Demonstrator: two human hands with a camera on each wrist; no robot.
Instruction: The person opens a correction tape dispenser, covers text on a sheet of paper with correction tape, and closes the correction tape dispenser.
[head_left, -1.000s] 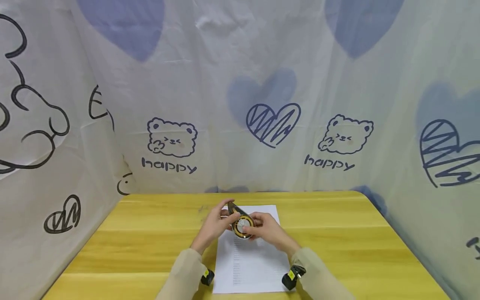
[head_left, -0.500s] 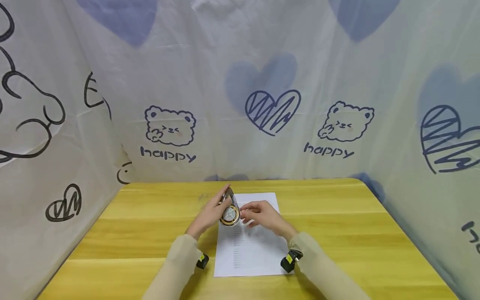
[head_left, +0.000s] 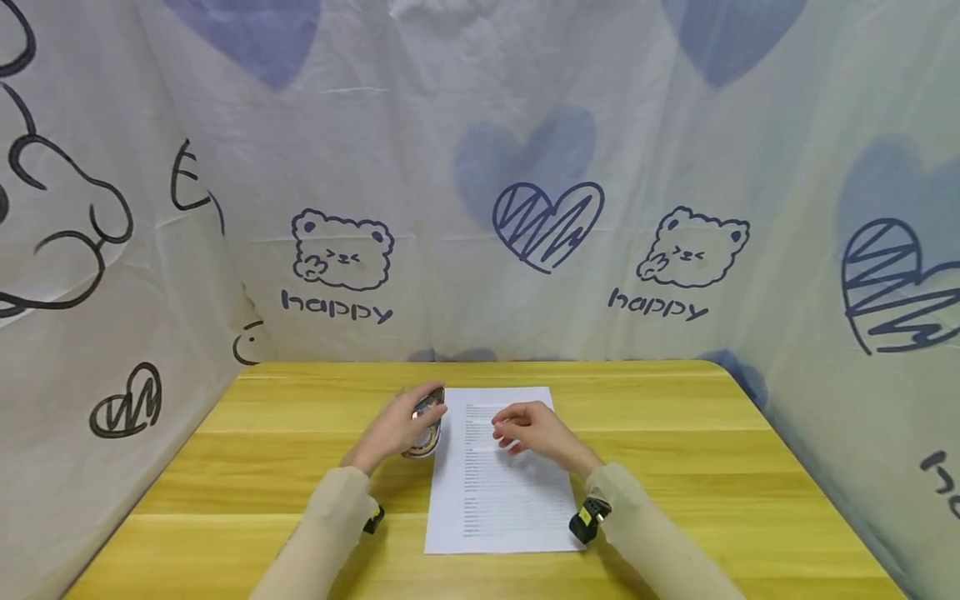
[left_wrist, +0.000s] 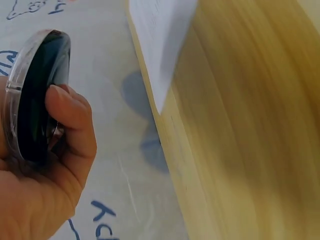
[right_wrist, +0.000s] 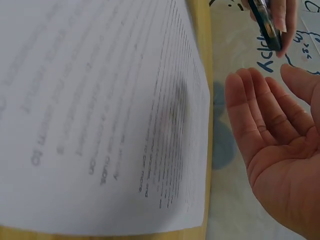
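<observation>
My left hand (head_left: 392, 425) grips a correction tape dispenser (head_left: 427, 439), a teardrop-shaped case with clear plastic edges. It is held beside the left edge of a printed sheet of paper (head_left: 517, 517). Seen from the left wrist, the dispenser (left_wrist: 36, 100) stands edge-on, with the thumb bent against its side. Over the sheet's right half hovers my right hand (head_left: 542, 432), its fingers relaxed and nothing in them. The right wrist view shows that palm (right_wrist: 280, 145) bare, with the dispenser (right_wrist: 266, 24) in the other hand beyond it.
The sheet lies flat on a yellow wood-grain table (head_left: 712, 483). Behind the table and at both sides hangs a pale cloth (head_left: 442, 208) with hearts and bears on it. A black wrist camera (head_left: 588, 521) sits on the right sleeve.
Earlier both hands were on the dispenser above the sheet. The right hand has let go, and the left has carried it leftward off the paper, turning it edge-on.
</observation>
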